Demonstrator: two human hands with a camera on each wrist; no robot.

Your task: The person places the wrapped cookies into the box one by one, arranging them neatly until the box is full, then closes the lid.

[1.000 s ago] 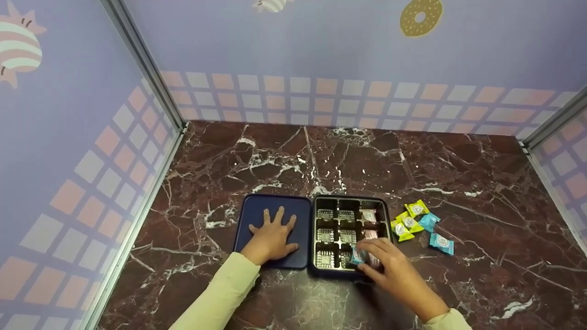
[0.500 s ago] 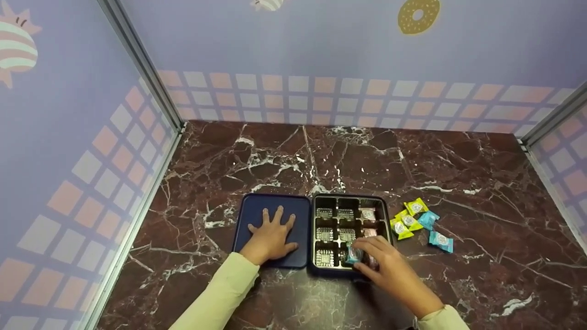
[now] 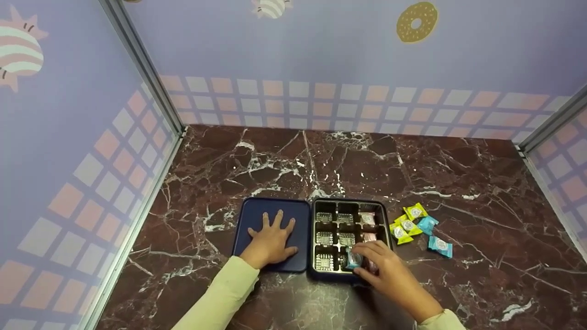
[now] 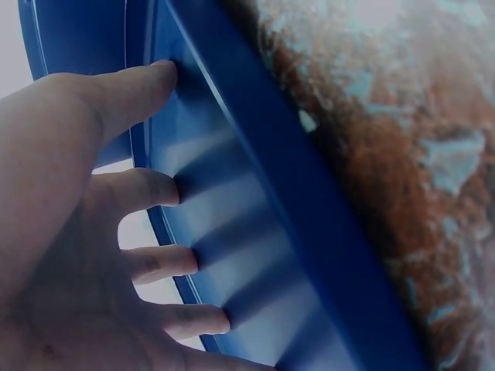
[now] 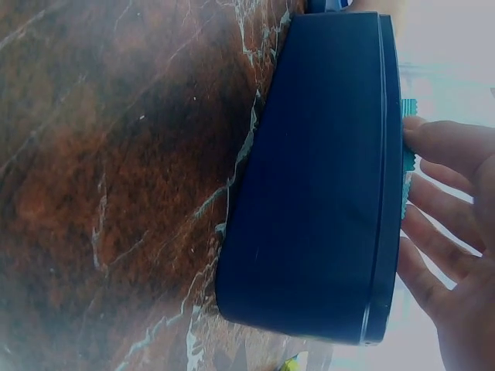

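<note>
On the dark blue lid (image 3: 250,211) my left hand (image 3: 269,242) rests with spread, straight fingers. In the left wrist view, its fingertips touch the lid's surface. Right beside the lid stands a dark blue box (image 3: 349,200) with a divided tray inside. My right hand (image 3: 390,272) pinches a blue wrapped candy (image 3: 354,260) at the front middle compartment. A pink wrapped candy (image 3: 368,217) lies in the back right compartment, and another pink candy (image 3: 369,237) in the one before it. Pink also shows under my right fingers, mostly hidden. The right wrist view shows the box's side and teal wrapper edges.
Right of the box lie several yellow candies (image 3: 407,224) in a cluster. A blue candy (image 3: 428,224) touches that group, and another blue candy (image 3: 440,246) lies nearer me. Patterned walls (image 3: 284,98) border the marbled tabletop (image 3: 220,183) at the back and sides.
My right hand has shifted slightly left, bringing the blue candy from the edge of the right column over to the front middle compartment. My left hand stays on the lid.
</note>
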